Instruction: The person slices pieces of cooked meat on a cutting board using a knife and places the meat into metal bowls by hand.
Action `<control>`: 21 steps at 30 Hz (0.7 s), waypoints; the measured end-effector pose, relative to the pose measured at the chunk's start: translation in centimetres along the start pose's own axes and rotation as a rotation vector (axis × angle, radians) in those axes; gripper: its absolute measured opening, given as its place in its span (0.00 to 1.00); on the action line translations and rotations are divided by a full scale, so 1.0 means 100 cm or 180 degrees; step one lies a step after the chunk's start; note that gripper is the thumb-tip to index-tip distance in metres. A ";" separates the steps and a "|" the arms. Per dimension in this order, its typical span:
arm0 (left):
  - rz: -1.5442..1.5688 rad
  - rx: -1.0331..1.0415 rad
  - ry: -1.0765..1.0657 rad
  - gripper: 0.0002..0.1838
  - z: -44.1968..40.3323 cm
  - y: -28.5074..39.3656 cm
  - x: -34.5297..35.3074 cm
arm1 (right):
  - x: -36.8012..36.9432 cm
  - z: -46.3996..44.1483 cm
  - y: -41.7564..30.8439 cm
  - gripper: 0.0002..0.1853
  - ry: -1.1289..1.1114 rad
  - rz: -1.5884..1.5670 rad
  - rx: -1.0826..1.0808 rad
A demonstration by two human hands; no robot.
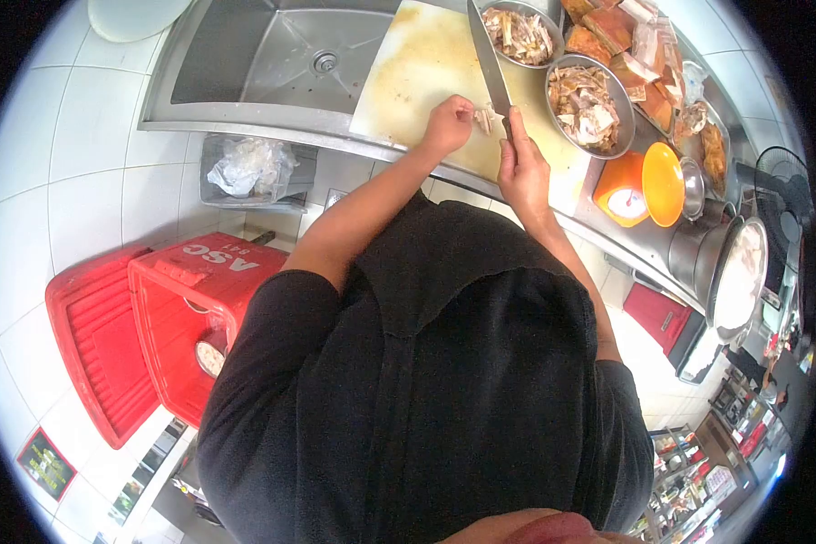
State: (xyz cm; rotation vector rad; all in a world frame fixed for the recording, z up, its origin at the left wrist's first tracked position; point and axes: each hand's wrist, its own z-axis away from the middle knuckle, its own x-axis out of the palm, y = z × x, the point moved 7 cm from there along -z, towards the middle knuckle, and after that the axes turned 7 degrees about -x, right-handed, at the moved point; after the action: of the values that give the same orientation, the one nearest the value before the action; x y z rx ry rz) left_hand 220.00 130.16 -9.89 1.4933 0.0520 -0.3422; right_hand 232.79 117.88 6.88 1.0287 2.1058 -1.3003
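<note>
My right hand [524, 168] grips the handle of a large kitchen knife [491, 65], its blade pointing away over the cutting board [417, 63]. Close to the blade's left side lies a small piece of meat [484, 121]. My left hand [450, 125] is closed, fingers curled, right beside that piece. Whether the fingertips pinch it or something smaller is hidden. A steel bowl of chopped meat [591, 107] stands to the right of the knife, and a second bowl of meat pieces [519, 36] sits behind it.
Slabs of roasted meat [612, 32] lie at the back right. An orange scale [621, 192] with an orange plate [663, 184] and a large pot [739, 272] are to the right. The sink [272, 54] is left of the board. A red cool box [186, 317] stands open on the lower left.
</note>
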 end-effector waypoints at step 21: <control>0.1301 -0.0962 -0.0365 0.22 0.014 0.024 -0.007 | 0.027 0.027 0.057 0.34 -0.0399 -0.2702 0.2254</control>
State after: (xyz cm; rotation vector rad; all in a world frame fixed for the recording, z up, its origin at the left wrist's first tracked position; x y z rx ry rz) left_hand 219.69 129.02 -7.32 1.1485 -0.2791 -0.0822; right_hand 235.64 117.96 0.60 0.1914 2.0738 -2.5521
